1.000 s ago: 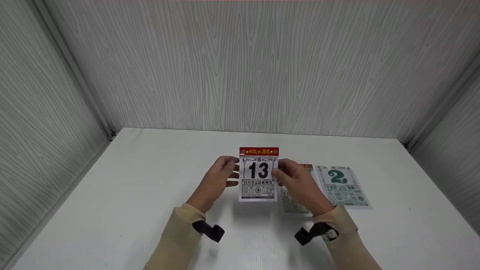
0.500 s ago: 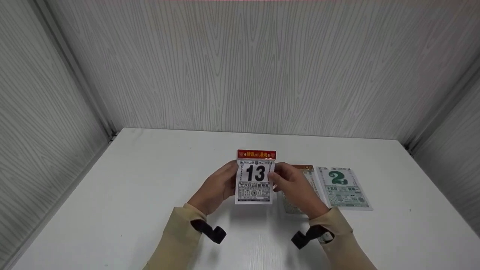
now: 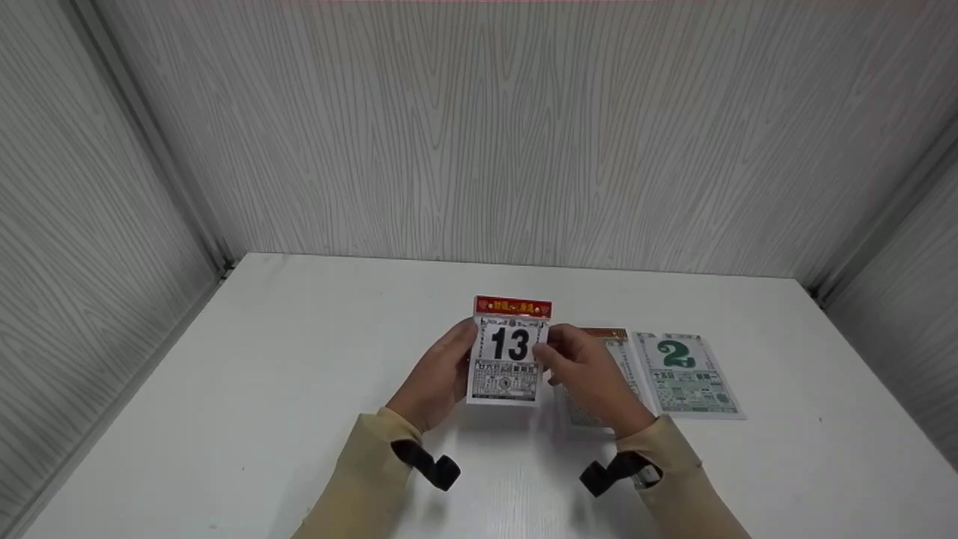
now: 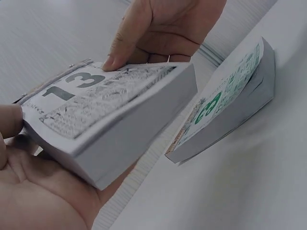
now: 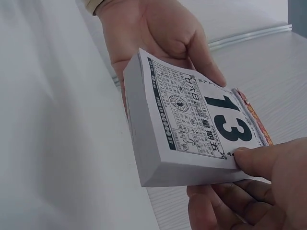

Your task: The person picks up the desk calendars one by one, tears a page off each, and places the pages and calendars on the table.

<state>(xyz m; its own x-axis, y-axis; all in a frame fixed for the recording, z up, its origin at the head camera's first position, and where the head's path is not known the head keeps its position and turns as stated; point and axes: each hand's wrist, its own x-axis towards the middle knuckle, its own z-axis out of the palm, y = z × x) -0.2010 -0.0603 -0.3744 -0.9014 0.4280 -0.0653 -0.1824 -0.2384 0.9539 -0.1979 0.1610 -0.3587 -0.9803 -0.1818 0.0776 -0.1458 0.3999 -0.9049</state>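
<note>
A thick tear-off calendar (image 3: 506, 352) with a red header and a large black 13 is held up above the table. My left hand (image 3: 438, 374) grips its left side, thumb at the edge and fingers underneath; the right wrist view shows that palm (image 5: 158, 28) beside the block. My right hand (image 3: 595, 382) grips the right side, its thumb (image 5: 256, 160) pressing on the top page near the 13 and the other fingers curled below. A second calendar (image 3: 580, 412) with an orange-red header lies on the table, partly hidden behind my right hand.
To the right of the second calendar lies a calendar block (image 3: 696, 378) with a green 2 and a ragged top edge. The white table (image 3: 224, 419) meets grey wood-grain panels at the back (image 3: 479, 135) and both sides.
My left fingers, spread beside the calendar a second ago, have closed around its left side and under it. The calendar has shifted slightly left; my right hand keeps its grip.
</note>
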